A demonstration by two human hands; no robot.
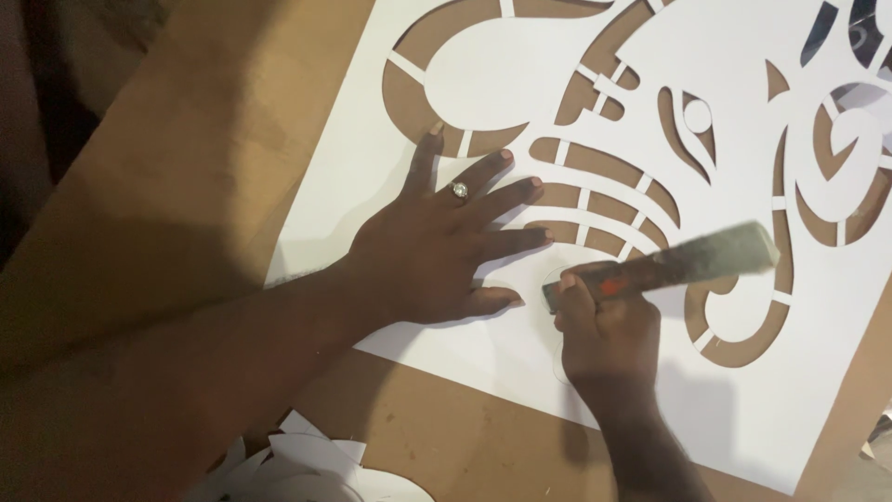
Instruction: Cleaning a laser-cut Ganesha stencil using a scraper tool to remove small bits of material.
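A large white paper stencil point(520, 74) with curved cut-out shapes lies on a brown board point(214, 149). My left hand point(437, 242) presses flat on the sheet with fingers spread, a ring on one finger. Just right of it, my right hand point(609, 339) grips a cutting tool point(669, 270) with a worn greenish handle and an orange band. The tool's tip meets the paper near my left thumb, beside a faint pencilled curve. The handle is blurred.
White paper offcuts point(316, 469) lie piled on the board at the bottom edge. The stencil's cut-outs show brown board beneath. A dark area lies beyond the board at top left, and dark shapes show at the top right corner.
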